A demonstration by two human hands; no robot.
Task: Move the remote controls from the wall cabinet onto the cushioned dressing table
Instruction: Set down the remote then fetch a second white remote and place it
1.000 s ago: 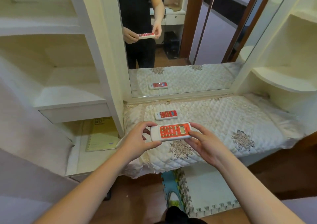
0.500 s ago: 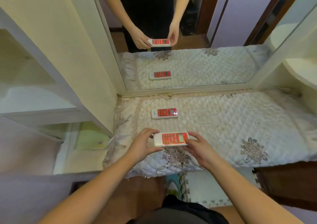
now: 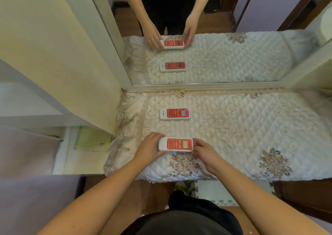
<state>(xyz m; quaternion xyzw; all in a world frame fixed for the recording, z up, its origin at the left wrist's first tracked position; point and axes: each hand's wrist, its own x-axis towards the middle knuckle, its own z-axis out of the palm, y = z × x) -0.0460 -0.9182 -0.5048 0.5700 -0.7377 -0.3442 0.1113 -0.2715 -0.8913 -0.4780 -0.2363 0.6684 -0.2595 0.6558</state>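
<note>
A white remote with a red face (image 3: 176, 144) lies flat on the quilted cover of the dressing table (image 3: 242, 126), near its front edge. My left hand (image 3: 150, 147) grips its left end and my right hand (image 3: 203, 149) pinches its right end. A second, matching remote (image 3: 174, 113) rests alone on the cover a little farther back. Both remotes lie crosswise, screens to the right.
A mirror (image 3: 215, 54) stands behind the table and reflects both remotes and my hands. The cream wall cabinet (image 3: 53, 63) rises on the left, with a green notebook (image 3: 91, 141) on its low shelf. Foam floor mats (image 3: 206, 189) lie below the table's front edge.
Both hands have lowered the remote from the air down onto the quilted cover. My head has tipped down and moved closer to the table.
</note>
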